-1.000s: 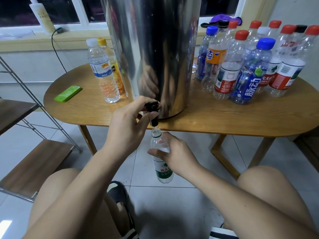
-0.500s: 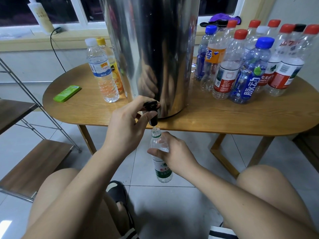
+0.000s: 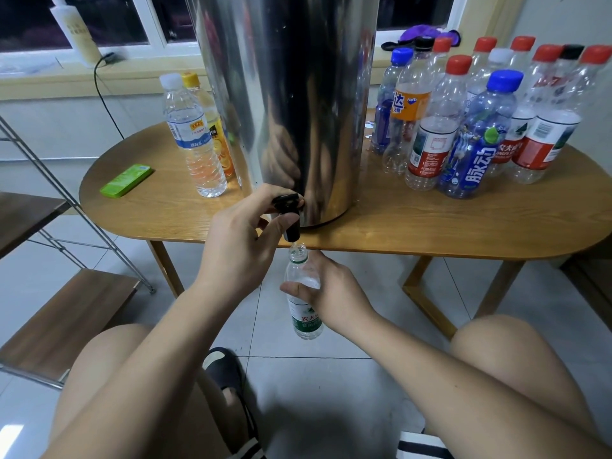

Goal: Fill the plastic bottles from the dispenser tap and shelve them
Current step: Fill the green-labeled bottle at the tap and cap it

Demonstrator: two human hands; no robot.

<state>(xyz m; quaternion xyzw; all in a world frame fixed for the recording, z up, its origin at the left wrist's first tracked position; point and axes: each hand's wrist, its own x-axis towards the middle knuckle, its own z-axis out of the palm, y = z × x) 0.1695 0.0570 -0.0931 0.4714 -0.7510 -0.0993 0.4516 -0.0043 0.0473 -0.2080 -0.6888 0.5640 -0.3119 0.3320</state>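
A tall steel dispenser (image 3: 291, 104) stands on the oval wooden table (image 3: 430, 223). Its black tap (image 3: 289, 213) hangs over the table's front edge. My left hand (image 3: 238, 246) grips the tap lever, thumb and fingers closed around it. Below the spout, my right hand (image 3: 331, 293) holds a small open bottle with a green label (image 3: 304, 313) upright, its mouth right under the tap. Several capped empty bottles (image 3: 480, 120) crowd the table's right side. Two bottles (image 3: 195, 137) stand left of the dispenser.
A green flat case (image 3: 126, 179) lies at the table's left end. A metal-framed rack with wooden shelves (image 3: 63, 323) stands on the left, low beside my knee. My bare knees flank the tiled floor; a black slipper (image 3: 225, 372) sits below.
Nothing has visibly moved; both hands keep their hold on the tap and the bottle.
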